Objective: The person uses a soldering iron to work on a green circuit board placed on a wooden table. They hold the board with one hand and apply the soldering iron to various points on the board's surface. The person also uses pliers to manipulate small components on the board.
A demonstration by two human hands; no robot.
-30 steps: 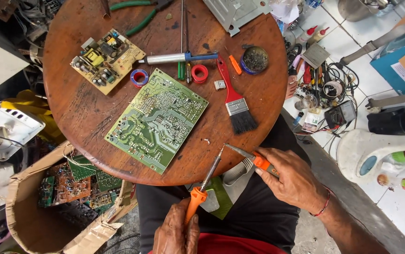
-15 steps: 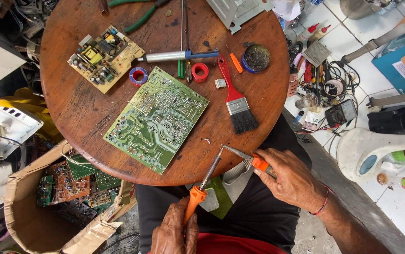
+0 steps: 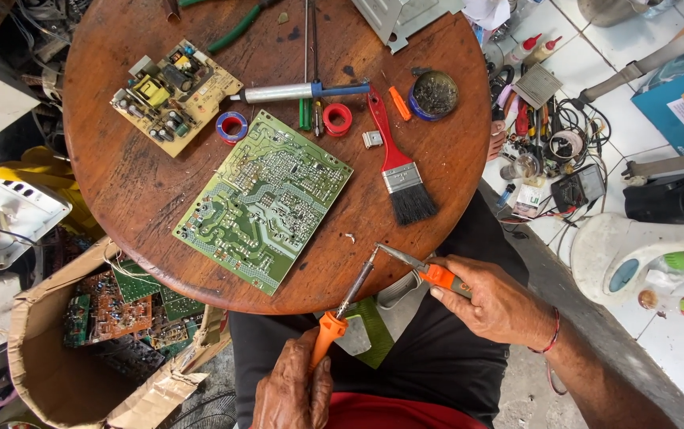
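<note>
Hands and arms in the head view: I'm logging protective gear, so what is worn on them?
Nothing protective. The left hand is bare, with no glove or ring visible. The right hand is bare too, with a thin red string bracelet at the wrist. The right forearm has no sleeve.

Left hand [image 3: 290, 389] cut off by bottom edge, wrist out of frame. Right forearm runs off lower right corner. Metal chassis [image 3: 405, 16] at top centre clipped by the top edge, as are the green-handled pliers [image 3: 235, 28]. Small green board [image 3: 370, 330] under table rim mostly hidden. Iron tip and tweezer points meet; contact too small to tell.
</note>
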